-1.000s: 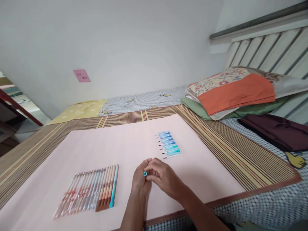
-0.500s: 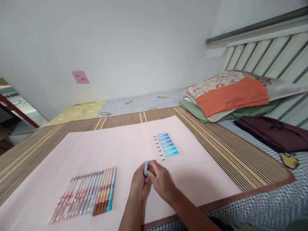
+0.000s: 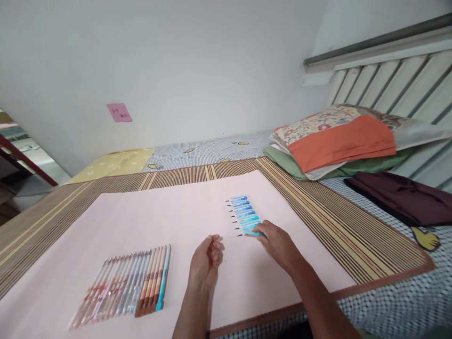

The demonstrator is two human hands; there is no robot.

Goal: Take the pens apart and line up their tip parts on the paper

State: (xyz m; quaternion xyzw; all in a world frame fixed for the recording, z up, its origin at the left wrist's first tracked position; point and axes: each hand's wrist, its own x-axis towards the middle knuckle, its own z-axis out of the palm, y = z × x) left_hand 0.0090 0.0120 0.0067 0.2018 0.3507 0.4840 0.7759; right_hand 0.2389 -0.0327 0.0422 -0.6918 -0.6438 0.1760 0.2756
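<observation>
Right hand at the near end of seven small blue pen pieces

The blue pen pieces [image 3: 245, 208] lie side by side on a pink sheet [image 3: 165, 216], right of its middle, with slim dark tips pointing left; seven tips can be counted. They look light, stiff and smooth, probably plastic that could roll or slip. The tips seem the delicate part, so the coloured barrel is the better place to pinch.

The right hand [image 3: 275, 239] reaches over the right end of the nearest piece, fingers bent down and touching it; whether they grip it cannot be told. The left hand [image 3: 206, 258] hangs just left of the row, half open, fingers loosely curled, nothing visible in it.

Farther left lies a tight row of longer pens: one turquoise pen [image 3: 163, 278], four peach-and-brown pens [image 3: 152, 281] beside it, then roughly ten clear pens [image 3: 115, 287], too crowded for an exact count.

Under the sheet is one striped mat [image 3: 303, 207] on the bed. Beyond are stacked pillows [image 3: 346, 141], a dark folded cloth [image 3: 399, 197] and one pink note [image 3: 119, 113] on the wall [image 3: 212, 70].
</observation>
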